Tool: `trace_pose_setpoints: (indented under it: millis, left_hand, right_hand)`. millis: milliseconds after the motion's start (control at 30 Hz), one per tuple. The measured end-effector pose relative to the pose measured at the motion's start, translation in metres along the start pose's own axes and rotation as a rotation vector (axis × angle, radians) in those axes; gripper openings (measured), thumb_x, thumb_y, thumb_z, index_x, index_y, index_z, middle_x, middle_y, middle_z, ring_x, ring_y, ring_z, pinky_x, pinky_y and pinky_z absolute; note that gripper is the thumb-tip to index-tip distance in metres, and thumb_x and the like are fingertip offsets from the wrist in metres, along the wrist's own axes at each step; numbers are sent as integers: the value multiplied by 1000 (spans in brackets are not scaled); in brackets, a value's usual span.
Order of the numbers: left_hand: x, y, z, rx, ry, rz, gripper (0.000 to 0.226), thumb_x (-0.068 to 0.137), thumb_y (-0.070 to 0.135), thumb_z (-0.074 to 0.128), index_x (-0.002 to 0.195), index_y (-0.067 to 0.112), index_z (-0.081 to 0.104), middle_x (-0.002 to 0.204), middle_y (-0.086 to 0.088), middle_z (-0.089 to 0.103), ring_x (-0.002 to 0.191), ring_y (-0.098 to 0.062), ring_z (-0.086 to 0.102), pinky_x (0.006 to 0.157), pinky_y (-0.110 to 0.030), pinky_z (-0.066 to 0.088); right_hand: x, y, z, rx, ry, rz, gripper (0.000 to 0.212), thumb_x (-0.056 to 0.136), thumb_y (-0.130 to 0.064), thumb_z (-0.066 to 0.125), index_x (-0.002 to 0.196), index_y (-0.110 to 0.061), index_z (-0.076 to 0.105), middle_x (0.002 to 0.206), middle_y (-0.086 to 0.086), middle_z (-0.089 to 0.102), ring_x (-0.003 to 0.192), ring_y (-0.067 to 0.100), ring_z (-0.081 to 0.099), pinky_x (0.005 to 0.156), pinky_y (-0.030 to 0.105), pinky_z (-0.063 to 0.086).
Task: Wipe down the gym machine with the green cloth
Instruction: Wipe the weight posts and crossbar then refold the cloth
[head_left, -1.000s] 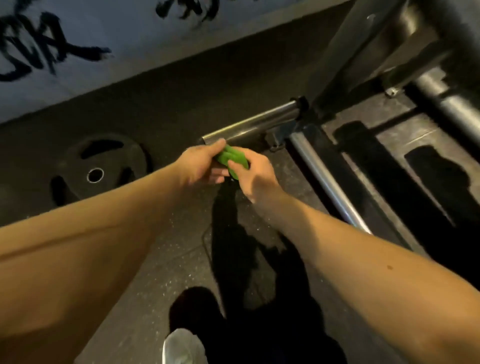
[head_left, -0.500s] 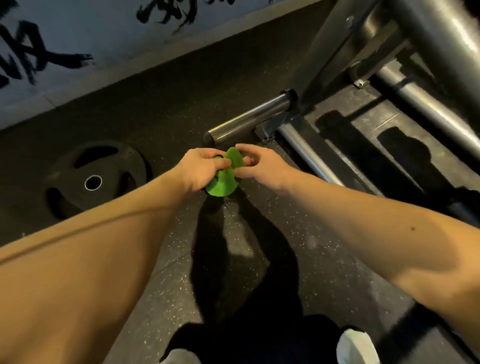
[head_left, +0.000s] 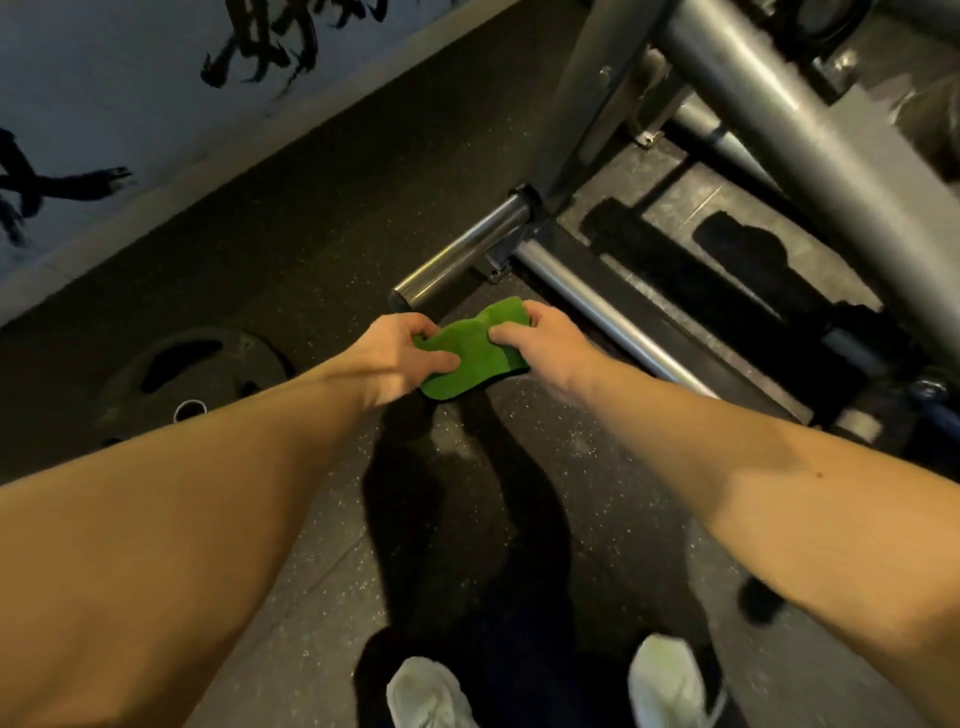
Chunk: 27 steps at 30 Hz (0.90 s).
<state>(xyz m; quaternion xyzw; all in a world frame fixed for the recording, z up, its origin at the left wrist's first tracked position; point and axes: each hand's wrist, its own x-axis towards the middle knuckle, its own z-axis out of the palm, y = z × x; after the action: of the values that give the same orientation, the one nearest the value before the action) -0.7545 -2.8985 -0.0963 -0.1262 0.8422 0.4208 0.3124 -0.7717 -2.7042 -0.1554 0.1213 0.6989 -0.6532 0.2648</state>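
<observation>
The green cloth (head_left: 475, 353) is spread between both hands, held in the air above the dark floor. My left hand (head_left: 397, 358) pinches its left side, thumb on top. My right hand (head_left: 537, 338) grips its right upper corner. Just beyond the cloth, the chrome weight peg (head_left: 460, 257) of the gym machine sticks out toward me. The machine's grey frame (head_left: 789, 130) rises at the upper right, and a chrome rail (head_left: 602, 317) runs along its base right of my right hand.
A black weight plate (head_left: 192, 379) lies flat on the rubber floor to the left. A pale wall with black lettering (head_left: 130, 104) stands behind. My white shoes (head_left: 667, 680) are at the bottom edge.
The bunched cloth has been opened out flat between my hands. Both hands drew apart and slightly back from the chrome peg, and the view shifted to show more of the machine frame.
</observation>
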Motion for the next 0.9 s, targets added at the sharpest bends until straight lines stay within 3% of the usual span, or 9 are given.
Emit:
trace_pose_setpoints:
  millis: [100,167,267,400,467,533,733,800,900]
  left_hand:
    - [-10,4,-3,66,34,17,23,92,27,75,109,14,68,101,-3,67,89,-14,65,74,-27,54]
    - [-18,9,-5,98,36,60,22,91,24,76,103,7,69,92,-2,68,80,-13,63,68,-25,52]
    - [-32,18,-4,148,49,105,22,91,24,76,103,7,69,90,-2,65,75,-12,59,61,-23,46]
    - [-50,33,3,226,85,149,22,92,29,74,110,18,67,106,0,60,91,-15,60,70,-26,46]
    - [-62,42,6,240,94,159,18,92,31,74,105,22,67,105,-3,61,89,-17,62,68,-30,49]
    - [-76,48,7,264,100,158,15,91,35,74,101,27,66,112,-7,59,92,-21,63,78,-36,55]
    - [-138,83,-12,339,62,173,16,81,53,72,92,44,64,115,-7,55,100,-27,60,94,-45,54]
    - [-156,102,-22,326,26,185,25,70,60,69,88,43,64,113,-7,58,101,-29,61,93,-46,55]
    - [-184,128,-31,280,2,249,17,86,45,72,91,31,64,101,-4,61,91,-21,62,83,-39,54]
  right_hand:
    - [-17,-3,-5,-15,27,-23,40,81,-13,83,115,-15,62,112,9,74,105,25,72,98,45,57]
    - [-30,-8,-8,-37,-4,-44,48,77,-10,87,118,-18,63,111,2,74,103,17,72,95,34,58]
    - [-54,-18,-13,-68,-23,-56,37,78,-7,86,109,-21,69,101,-6,77,94,7,73,85,22,57]
    - [-83,-32,-21,-49,28,-67,29,80,0,82,98,-20,71,96,-2,77,89,11,74,82,26,60]
    - [-95,-38,-22,-34,56,-70,28,79,1,81,99,-17,72,100,5,78,96,21,75,90,37,60]
    - [-109,-44,-21,-13,80,-62,28,80,1,80,102,-14,71,107,10,77,102,27,73,96,43,58]
    - [-161,-78,-13,-84,199,-66,24,87,-7,78,109,-13,70,102,3,77,97,21,74,92,37,59]
    - [-175,-95,-11,-121,260,-74,28,87,-14,81,113,-12,71,100,-1,76,94,16,73,90,33,59]
    - [-202,-121,-8,-114,336,-69,26,86,-15,82,110,-14,72,102,1,75,94,16,73,87,32,60]
